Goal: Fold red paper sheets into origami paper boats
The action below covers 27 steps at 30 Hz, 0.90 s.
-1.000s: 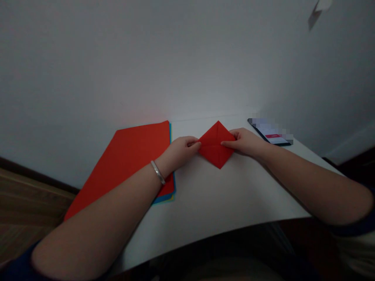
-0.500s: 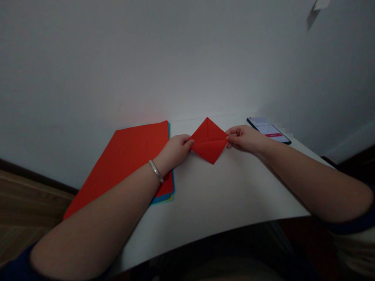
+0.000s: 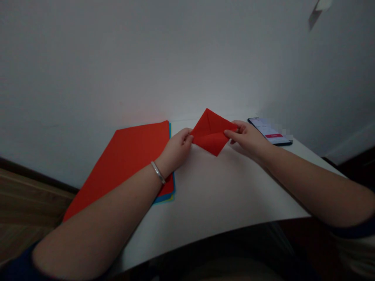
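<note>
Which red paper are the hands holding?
The small creased paper, held by the left hand and right hand. The big red sheet lies atop other coloured sheets.

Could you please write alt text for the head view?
A left hand and right hand hold a creased red paper diamond by its side corners over a white table, between a stack of colored paper and a smartphone.

A folded red paper diamond [image 3: 214, 132] is held over the white desk [image 3: 234, 191]. The left grip [image 3: 178, 147] pinches its nine o'clock corner; the right grip [image 3: 249, 139] holds the three o'clock corner, thumb on the face. Coloured sheets [image 3: 131, 156], red on top, lie between eight and nine o'clock. A lit smartphone [image 3: 267, 130] lies at three o'clock. A silver bangle [image 3: 158, 173] circles the left wrist.
</note>
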Each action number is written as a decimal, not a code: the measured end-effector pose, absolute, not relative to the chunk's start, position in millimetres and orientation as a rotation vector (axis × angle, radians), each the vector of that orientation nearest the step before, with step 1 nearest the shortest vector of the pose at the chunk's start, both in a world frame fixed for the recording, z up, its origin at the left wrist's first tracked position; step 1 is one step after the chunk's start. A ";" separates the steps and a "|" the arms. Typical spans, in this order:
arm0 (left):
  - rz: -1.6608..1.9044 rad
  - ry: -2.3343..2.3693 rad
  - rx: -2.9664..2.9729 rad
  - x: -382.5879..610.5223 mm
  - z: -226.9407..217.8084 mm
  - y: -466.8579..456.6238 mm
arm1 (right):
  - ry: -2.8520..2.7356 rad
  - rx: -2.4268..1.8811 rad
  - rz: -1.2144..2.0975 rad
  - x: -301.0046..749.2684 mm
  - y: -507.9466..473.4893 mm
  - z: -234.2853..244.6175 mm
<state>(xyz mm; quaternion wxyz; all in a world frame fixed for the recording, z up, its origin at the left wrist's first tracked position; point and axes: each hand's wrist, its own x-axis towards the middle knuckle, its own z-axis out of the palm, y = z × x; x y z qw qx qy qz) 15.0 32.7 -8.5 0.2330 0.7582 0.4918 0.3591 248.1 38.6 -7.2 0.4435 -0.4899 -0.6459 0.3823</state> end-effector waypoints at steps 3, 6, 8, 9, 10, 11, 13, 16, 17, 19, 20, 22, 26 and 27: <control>1.019 1.314 2.107 15.7 -7.9 31.3 | -1.697 -1.254 0.580 248.2 33.5 -0.7; 1.145 1.294 2.256 16.2 -7.3 27.5 | -1.830 -1.262 0.293 249.5 29.7 3.8; 1.233 1.262 2.391 16.4 -6.7 24.8 | -1.919 -1.269 0.159 250.3 28.2 5.0; 1.254 1.251 2.457 16.5 -6.4 23.7 | -1.970 -1.274 0.094 250.8 27.8 5.1; 1.257 1.239 2.522 16.5 -5.9 23.0 | -2.025 -1.279 0.031 251.3 27.5 5.0; 1.244 1.224 2.584 16.5 -5.5 22.5 | -2.080 -1.277 -0.027 251.9 27.3 4.7; 1.185 1.196 2.692 16.3 -4.4 22.3 | -2.189 -1.245 -0.104 253.1 27.2 4.1; 1.066 1.177 2.805 15.9 -3.1 22.1 | -2.332 -1.186 -0.105 253.7 27.1 3.8; 1.024 1.181 2.833 15.8 -2.9 22.0 | -2.373 -1.178 -0.082 253.4 27.2 3.8; 0.930 1.196 2.884 15.7 -3.2 21.8 | -2.446 -1.185 -0.020 251.8 27.5 3.8; 0.878 1.207 2.908 15.8 -3.7 21.8 | -2.476 -1.190 0.008 250.8 27.9 3.5; 0.766 1.237 2.955 16.2 -5.2 22.1 | -2.530 -1.190 0.050 249.2 29.4 2.3; 0.551 1.242 3.042 17.5 -7.3 22.2 | -2.608 -1.156 0.104 249.4 33.8 -3.0; 0.509 1.230 3.055 17.9 -7.1 21.7 | -2.618 -1.163 0.116 249.9 34.7 -4.6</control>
